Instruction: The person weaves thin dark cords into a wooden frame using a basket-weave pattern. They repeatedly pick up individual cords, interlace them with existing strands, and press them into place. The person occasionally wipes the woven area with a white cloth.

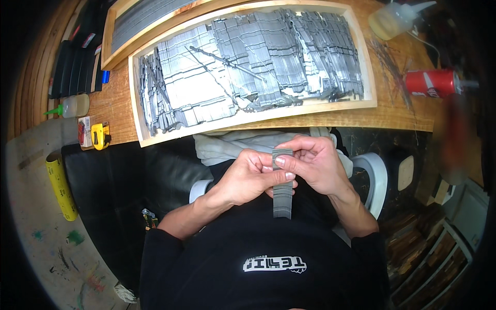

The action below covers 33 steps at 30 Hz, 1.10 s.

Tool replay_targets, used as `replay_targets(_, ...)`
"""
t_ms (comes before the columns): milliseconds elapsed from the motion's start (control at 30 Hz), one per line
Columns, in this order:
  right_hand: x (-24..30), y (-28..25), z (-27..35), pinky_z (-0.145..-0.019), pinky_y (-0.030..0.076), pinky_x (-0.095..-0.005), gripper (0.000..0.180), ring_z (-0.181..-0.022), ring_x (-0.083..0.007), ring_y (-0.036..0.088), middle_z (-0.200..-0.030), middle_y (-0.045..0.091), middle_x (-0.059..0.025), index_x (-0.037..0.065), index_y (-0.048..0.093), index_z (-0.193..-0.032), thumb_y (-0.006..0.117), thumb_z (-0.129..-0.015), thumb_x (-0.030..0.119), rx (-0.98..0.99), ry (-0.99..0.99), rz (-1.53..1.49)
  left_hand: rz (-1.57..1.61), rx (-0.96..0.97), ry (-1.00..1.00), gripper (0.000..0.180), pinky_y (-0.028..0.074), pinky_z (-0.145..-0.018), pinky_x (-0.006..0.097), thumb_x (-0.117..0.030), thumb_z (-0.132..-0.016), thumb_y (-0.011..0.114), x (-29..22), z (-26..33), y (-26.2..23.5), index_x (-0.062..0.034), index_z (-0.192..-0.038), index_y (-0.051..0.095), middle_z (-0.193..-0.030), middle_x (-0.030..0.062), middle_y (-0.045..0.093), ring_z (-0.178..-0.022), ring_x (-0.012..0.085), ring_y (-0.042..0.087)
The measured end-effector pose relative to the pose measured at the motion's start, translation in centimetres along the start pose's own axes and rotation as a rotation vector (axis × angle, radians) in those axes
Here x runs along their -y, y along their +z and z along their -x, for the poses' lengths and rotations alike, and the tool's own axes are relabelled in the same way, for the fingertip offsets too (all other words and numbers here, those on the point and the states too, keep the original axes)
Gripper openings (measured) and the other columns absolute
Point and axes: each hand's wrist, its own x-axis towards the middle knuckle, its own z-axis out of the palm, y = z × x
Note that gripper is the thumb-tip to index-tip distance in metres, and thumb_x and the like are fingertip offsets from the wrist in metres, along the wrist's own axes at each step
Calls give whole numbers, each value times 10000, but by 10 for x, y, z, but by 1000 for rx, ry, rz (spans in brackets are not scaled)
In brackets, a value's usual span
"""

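Observation:
Both my hands hold one narrow grey striped strip (282, 199) upright in front of my chest. My left hand (254, 178) is closed on its middle, the thumb lying across the front face. Higher up, my right hand (312, 163) pinches the strip near its top end, thumb in front and fingers behind. The lower end of the strip hangs free below my hands. Just beyond them on the table lies a shallow pale wooden tray (248, 120), filled with rows of similar thin grey strips (248, 57). A few dark strips lie loose across these rows.
A second wooden frame (116, 51) stands behind the tray. On the wooden table (116, 101) are a yellow tape measure (100, 136), a green-tipped bottle (75, 106), a squeeze bottle (391, 21) and a red can (431, 82). A yellow tube (61, 186) lies at the left.

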Motion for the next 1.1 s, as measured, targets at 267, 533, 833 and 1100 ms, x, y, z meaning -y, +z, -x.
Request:
replay_targets(267,-1,-7,1,-767,581,-228,229,-872,-112,720,-980,752,-107,-76,694,-1176,723,-953,-33,52,45,-33,-19,-19,-3,195,610,-632,267,-125,-1000,725,-2,2,2,-4,-1151,748,-955,126,796,-842,216,788)
replay_targets(533,-3,-2,2,-610,515,-172,200,-710,-41,652,-858,721,-67,-78,707,-1105,765,-932,4,-12,-17,-52,-14,15,12,211,597,-630,244,-176,-1025,704,1,3,0,-26,-1165,751,-971,83,792,-858,159,773)
replay_targets(833,-3,-3,2,-622,518,-170,191,-720,-45,656,-864,724,-66,-76,705,-1105,757,-935,-4,-19,-23,-61,9,-5,16,213,624,-646,274,-116,-1010,706,-1,3,2,22,-1170,736,-966,150,794,-849,234,790)
replay_targets(1100,0,-9,7,-590,531,-191,172,-694,-50,657,-872,732,-72,-89,708,-1105,726,-963,4,-7,52,-105,4,11,-1,230,616,-667,260,-141,-1024,694,2,1,4,1,-1201,736,-1008,131,793,-884,194,779)
